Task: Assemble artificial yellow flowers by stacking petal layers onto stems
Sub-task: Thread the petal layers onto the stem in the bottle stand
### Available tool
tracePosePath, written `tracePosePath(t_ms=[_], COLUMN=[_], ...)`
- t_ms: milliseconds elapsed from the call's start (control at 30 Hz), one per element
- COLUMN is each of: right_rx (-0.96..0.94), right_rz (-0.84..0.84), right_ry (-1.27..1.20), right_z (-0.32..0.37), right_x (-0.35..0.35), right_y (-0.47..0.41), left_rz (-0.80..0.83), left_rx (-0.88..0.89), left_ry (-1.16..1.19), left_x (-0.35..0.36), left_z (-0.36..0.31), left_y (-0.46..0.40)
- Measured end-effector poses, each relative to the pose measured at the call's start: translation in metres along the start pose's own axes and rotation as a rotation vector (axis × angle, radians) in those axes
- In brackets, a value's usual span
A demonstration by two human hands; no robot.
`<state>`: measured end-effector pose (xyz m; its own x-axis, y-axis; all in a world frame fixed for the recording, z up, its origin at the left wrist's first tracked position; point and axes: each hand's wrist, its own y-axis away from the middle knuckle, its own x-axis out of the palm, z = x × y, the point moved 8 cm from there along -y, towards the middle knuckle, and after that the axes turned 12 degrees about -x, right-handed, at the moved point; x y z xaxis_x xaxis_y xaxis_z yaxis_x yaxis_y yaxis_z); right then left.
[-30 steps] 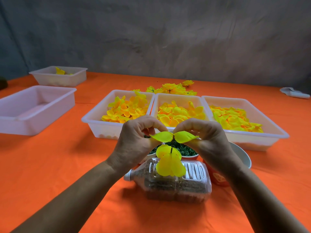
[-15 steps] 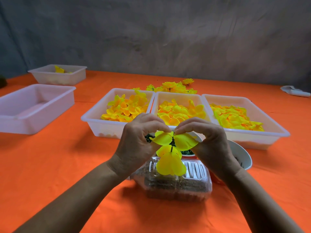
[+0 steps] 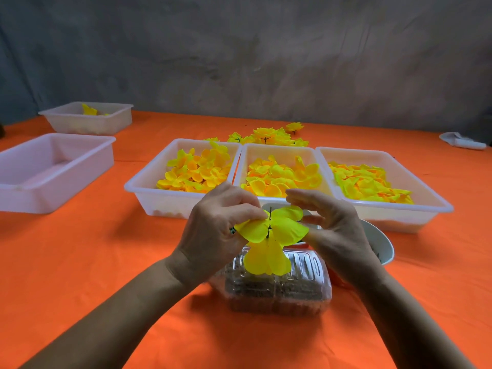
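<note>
A half-built yellow flower (image 3: 269, 241) with stacked petal layers sits on a thin dark stem (image 3: 270, 213) whose tip pokes up through the top layer. My left hand (image 3: 215, 233) pinches the flower's left petals. My right hand (image 3: 332, 225) is just to the right, fingers spread, thumb touching a right petal. Three white trays hold loose yellow-orange petal layers: left tray (image 3: 138, 186), middle tray (image 3: 247, 155), right tray (image 3: 436, 206). Finished flowers (image 3: 269, 135) lie behind the trays.
A clear plastic bottle (image 3: 279, 291) lies on its side under my hands. A white bowl (image 3: 378, 243) sits behind my right hand. At the left stand an empty white tray (image 3: 87, 166) and a farther tray (image 3: 106, 121) with a yellow piece. A white object (image 3: 462, 141) lies far right.
The top petal layer has slid down the stem onto the lower layers. My right hand has let go of its pinch and opened its fingers; my left hand still grips.
</note>
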<state>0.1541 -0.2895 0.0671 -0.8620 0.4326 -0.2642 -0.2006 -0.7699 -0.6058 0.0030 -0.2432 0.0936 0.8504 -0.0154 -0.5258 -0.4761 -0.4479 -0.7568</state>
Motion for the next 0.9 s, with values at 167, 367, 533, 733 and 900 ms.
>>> tracePosePath(t_ms=[167, 367, 533, 733, 900], right_rx=[0.152, 0.333, 0.411, 0.439, 0.438], right_rz=[-0.096, -0.178, -0.256, -0.163, -0.119], right_ry=[-0.24, -0.276, -0.319, -0.359, -0.356], right_z=[-0.008, -0.02, -0.022, -0.016, -0.014], right_x=[-0.002, -0.001, 0.0, 0.003, 0.006], right_y=[0.013, 0.027, 0.03, 0.032, 0.032], left_rz=[0.013, 0.014, 0.013, 0.005, 0.007], left_rx=[0.027, 0.038, 0.046, 0.051, 0.066], left_ry=[-0.013, -0.032, -0.044, -0.068, -0.089], left_x=[0.003, 0.005, 0.007, 0.007, 0.009], left_z=[-0.002, -0.003, -0.004, -0.005, -0.006], left_y=[0.003, 0.005, 0.006, 0.008, 0.01])
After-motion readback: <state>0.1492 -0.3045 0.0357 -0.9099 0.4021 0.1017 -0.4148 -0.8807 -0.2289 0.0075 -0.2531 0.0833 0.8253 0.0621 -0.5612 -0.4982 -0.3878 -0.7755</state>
